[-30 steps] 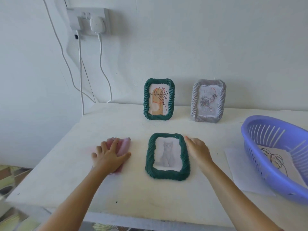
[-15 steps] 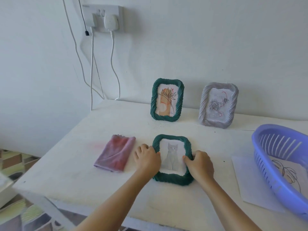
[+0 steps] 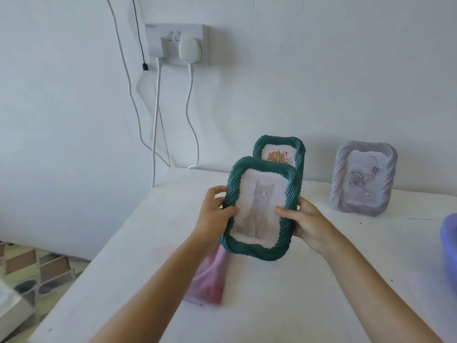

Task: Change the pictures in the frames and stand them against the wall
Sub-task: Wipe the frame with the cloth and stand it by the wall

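Head view, centre of picture: one dark green rope-moulded rectangular picture frame point(image 3: 259, 211), holding a grey cat drawing, is held up between two hands with its face to the camera. The left hand point(image 3: 214, 214) grips its left edge, thumb across the front and fingers round the edge. The right hand point(image 3: 306, 224) grips the right edge, thumb on the cat picture. Frames counted: three. The second, a matching green frame point(image 3: 298, 154) with an orange flower drawing, stands against the white wall point(image 3: 321, 70) directly behind the held one and is partly hidden by it. The third, a grey rope-moulded frame point(image 3: 364, 178) with a faint drawing, stands against the wall to the right, apart from both. One folded pink cloth point(image 3: 210, 283) lies on the white table point(image 3: 296, 305) below the held frame, partly behind the left forearm. One purple plastic basket point(image 3: 448, 241) shows at the right edge. Upper left: one double wall socket point(image 3: 176, 33) with two white plugs point(image 3: 190, 49), cables point(image 3: 189, 107) hanging.
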Tool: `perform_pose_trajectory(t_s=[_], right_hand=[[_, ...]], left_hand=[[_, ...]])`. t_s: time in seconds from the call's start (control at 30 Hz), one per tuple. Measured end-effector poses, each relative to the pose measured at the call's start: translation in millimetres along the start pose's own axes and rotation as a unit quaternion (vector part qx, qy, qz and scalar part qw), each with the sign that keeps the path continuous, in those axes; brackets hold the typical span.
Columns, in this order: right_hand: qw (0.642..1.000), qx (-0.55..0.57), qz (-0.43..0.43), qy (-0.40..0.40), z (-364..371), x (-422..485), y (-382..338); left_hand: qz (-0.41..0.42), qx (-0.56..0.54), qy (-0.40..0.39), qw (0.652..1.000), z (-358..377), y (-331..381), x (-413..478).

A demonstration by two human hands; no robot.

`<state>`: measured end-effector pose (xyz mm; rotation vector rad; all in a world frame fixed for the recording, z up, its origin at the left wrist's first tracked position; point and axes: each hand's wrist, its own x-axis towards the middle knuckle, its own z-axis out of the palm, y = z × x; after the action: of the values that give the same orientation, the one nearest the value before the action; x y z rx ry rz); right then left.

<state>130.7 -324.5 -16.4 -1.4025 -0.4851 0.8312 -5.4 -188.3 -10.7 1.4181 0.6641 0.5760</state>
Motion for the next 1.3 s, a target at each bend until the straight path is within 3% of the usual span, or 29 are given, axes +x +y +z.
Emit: perform_pose_trajectory(t_s=[0.13,0.33,0.8,1.03,1.3], right_hand=[[0.996,-0.078,-0.008,-0.046,48.5,52.8,-22.2],[0.997,0.013,-0.019,-0.073,103.2,131.8,-28.3],[1.000,0.013,-0.016,0.012,123.9,204.0,4.8],[0.996,-0.026,-0.038,0.071,117.1,185.5,32.0],[0.988,0.015,-0.079,0.129,117.7,164.4,55.6]], left_hand=[[0.034,-0.002,0.018,0.999,-50.8,19.9,44.2],[0.032,0.000,0.013,0.999,-103.5,23.6,119.7],[0.011,-0.010,-0.010,1.000,-121.1,-17.6,197.9],[0.030,-0.004,0.004,1.000,-132.8,-28.2,189.5],[0.039,0.000,0.039,0.998,-135.7,-45.3,172.6]])
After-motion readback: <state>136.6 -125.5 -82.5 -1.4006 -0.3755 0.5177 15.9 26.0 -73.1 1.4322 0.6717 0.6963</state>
